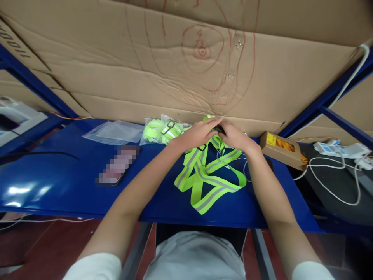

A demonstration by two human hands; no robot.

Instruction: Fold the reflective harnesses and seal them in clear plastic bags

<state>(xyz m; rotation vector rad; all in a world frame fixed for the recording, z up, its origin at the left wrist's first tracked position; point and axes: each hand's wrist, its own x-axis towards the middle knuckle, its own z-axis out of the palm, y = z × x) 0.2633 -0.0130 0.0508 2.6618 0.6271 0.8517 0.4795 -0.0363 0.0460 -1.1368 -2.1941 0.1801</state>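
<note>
A neon yellow-green strap harness with grey reflective stripes (210, 179) lies loosely spread on the blue table. At its far end my left hand (201, 134) and my right hand (233, 135) come together over the straps. Between their fingers shows a small dark piece (219, 129), which both hands seem to hold; what it is cannot be made out. Part of the harness rises behind my left hand. Black buckles sit on the straps near my left wrist. Left of the hands lie clear bags with folded neon straps (163, 130).
Empty-looking clear plastic bags (115, 131) and a phone (119, 165) lie on the blue table (72, 163) at the left. An open cardboard box with orange contents (282, 149) stands at the right, beside white cables (326, 167). A cardboard wall (116, 70) rises behind the table.
</note>
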